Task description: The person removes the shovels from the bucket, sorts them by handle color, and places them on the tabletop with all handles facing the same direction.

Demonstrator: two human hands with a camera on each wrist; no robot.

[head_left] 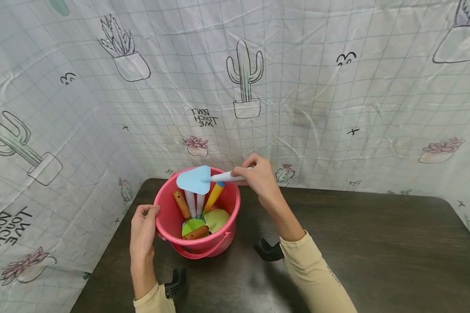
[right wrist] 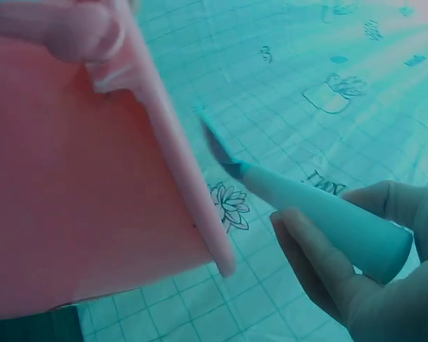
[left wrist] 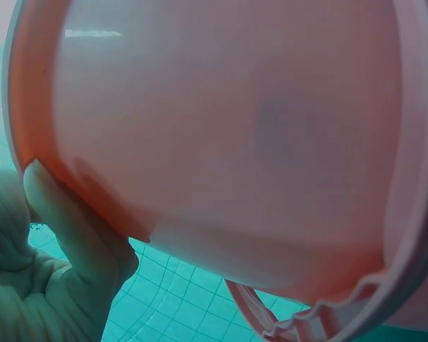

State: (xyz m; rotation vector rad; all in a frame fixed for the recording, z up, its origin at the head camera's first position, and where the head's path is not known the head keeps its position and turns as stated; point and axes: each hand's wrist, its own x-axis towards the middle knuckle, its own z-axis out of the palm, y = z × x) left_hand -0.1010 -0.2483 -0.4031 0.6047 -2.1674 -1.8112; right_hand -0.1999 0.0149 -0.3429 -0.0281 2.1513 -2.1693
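The patterned cloth [head_left: 309,78] bears oddly turned lettering including TOUCH. On the dark worktop [head_left: 368,243], a pink bucket [head_left: 170,215] contains colourful handled toys [head_left: 212,198]. Above it, a shovel [head_left: 197,179], white-handled, points its pale-blue blade left, long axis nearly level. The left hand [head_left: 142,230] grips the bucket's edge; the right hand [head_left: 260,176] pinches the shovel's handle.

We log left hand [head_left: 142,230] gripping pink bucket [head_left: 167,213] at its nine o'clock rim. Right hand [head_left: 260,176], outside two o'clock, pinches blue shovel [head_left: 197,179], blade over twelve. Inside: yellow handle [head_left: 213,199] toward two.
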